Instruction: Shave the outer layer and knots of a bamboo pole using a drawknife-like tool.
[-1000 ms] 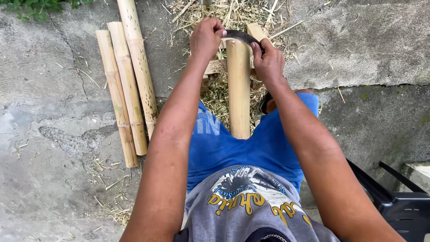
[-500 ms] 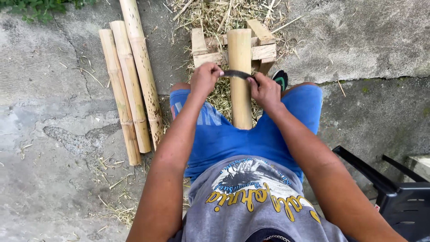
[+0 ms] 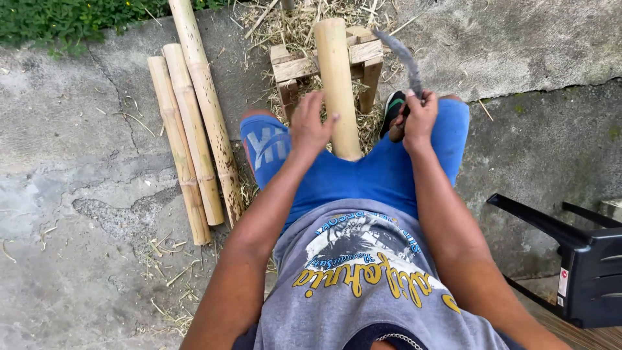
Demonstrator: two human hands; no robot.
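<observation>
A pale bamboo pole (image 3: 338,84) lies between my knees, its far end resting on a small wooden stool (image 3: 299,67). My left hand (image 3: 310,124) touches the pole's left side with fingers spread. Over my right knee, my right hand (image 3: 420,115) grips the handle of a curved dark blade (image 3: 403,57), which points up and away from me, off the pole.
Three more bamboo poles (image 3: 194,123) lie side by side on the concrete at my left. Dry shavings and straw (image 3: 304,19) litter the ground around the stool. A black plastic chair (image 3: 583,259) stands at my right. Grass (image 3: 65,19) borders the far left.
Both hands held the blade across the pole and drew it toward me. Now the left hand has let go and rests on the pole; the right hand has lifted the blade off to the right.
</observation>
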